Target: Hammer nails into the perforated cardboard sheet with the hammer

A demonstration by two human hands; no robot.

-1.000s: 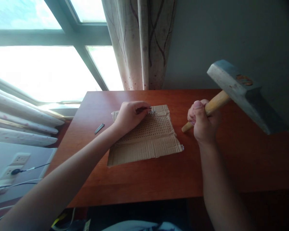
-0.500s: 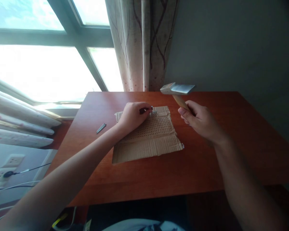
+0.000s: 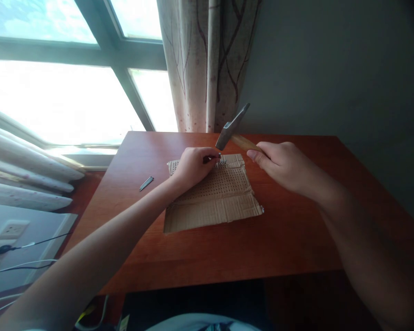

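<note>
My left hand (image 3: 197, 166) pinches a nail (image 3: 220, 155) upright over the far part of a perforated board (image 3: 224, 180). Several nails (image 3: 222, 162) stand in a row in the board beside my fingertips. Under the board lies a piece of brown cardboard (image 3: 210, 217). My right hand (image 3: 279, 161) is closed around the wooden handle of a hammer (image 3: 239, 140). The hammer's metal head is tilted, its lower face just above the pinched nail. A small bundle of loose nails (image 3: 146, 184) lies on the table to the left of the board.
The reddish-brown wooden table (image 3: 290, 239) backs onto a grey wall (image 3: 313, 69) and a curtain (image 3: 189, 69). A bright window (image 3: 55, 101) is at the left. Wall sockets (image 3: 7, 236) with cables are low on the left.
The hammer has swung left and down, its head tipping from level to slanted near the left fingertips. My left hand keeps its pinch on the nail.
</note>
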